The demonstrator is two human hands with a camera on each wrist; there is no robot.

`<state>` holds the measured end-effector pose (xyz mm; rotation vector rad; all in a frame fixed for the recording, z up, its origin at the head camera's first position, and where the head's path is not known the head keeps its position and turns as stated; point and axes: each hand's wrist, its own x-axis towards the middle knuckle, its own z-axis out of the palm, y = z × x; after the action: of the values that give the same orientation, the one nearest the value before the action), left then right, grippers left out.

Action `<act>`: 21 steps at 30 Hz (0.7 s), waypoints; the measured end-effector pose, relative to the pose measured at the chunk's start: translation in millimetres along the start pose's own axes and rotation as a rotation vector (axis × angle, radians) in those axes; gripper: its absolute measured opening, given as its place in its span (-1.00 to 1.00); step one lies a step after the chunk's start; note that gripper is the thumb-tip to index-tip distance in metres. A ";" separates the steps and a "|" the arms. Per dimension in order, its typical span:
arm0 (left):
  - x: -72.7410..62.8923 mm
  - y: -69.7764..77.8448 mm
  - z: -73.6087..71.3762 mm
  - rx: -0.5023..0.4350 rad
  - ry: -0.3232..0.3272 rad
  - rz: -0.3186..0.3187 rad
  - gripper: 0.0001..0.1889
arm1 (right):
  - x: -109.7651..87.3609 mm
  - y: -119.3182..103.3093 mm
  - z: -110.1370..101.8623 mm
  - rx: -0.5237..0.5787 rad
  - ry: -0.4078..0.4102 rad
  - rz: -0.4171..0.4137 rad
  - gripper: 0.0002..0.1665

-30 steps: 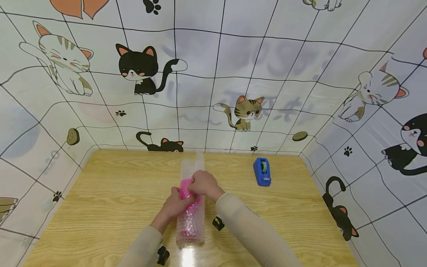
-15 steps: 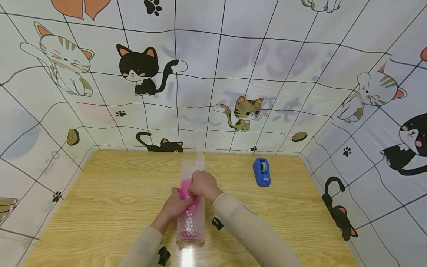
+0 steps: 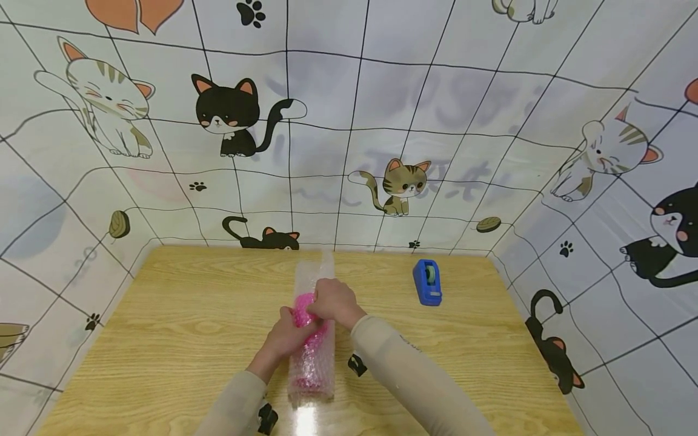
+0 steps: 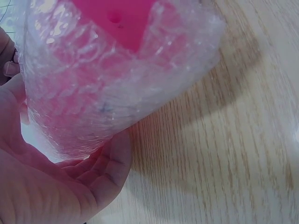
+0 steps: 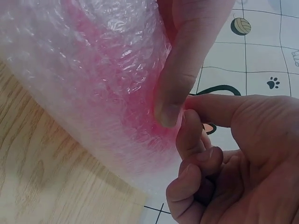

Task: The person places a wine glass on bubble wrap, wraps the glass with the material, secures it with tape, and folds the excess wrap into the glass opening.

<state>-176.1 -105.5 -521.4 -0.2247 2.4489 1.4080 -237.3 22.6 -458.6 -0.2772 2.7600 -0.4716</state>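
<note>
A pink object wrapped in clear bubble wrap (image 3: 312, 366) lies lengthwise near the middle of the table in the head view. My left hand (image 3: 286, 334) grips it from the left, with the thumb over the top. In the left wrist view, the left fingers (image 4: 110, 170) curl under the wrap, and a flat pink face (image 4: 121, 21) with a small hole shows. My right hand (image 3: 335, 301) is at the upper right side of the bundle. Close to the left thumb (image 5: 175, 93), the right thumb and index finger pinch the wrap's edge; the exact contact is partly hidden.
A blue tape dispenser (image 3: 428, 283) stands at the back right of the wooden table (image 3: 207, 321). Bubble wrap (image 3: 307, 272) extends beyond the pink part toward the back edge. Cat-patterned cloth (image 3: 327, 151) encloses the back and both sides.
</note>
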 end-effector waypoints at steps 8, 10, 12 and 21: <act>-0.5 1.7 -0.9 0.007 0.004 0.011 0.04 | 1.3 2.2 -2.4 0.050 -0.032 0.003 -0.64; 0.0 1.8 -1.1 0.007 0.006 0.013 0.03 | 2.6 2.9 -3.0 0.060 -0.042 0.009 -0.62; 0.3 1.9 -1.1 0.004 0.007 0.012 0.02 | 3.8 3.6 -3.4 0.065 -0.053 0.014 -0.60; -0.2 1.8 -1.9 -0.006 -0.001 0.012 -0.02 | 6.5 6.5 -6.9 0.096 -0.080 0.017 -0.57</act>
<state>-176.8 -106.2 -519.0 -0.2106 2.4495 1.4206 -246.5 29.0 -456.6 -0.2431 2.6507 -0.5746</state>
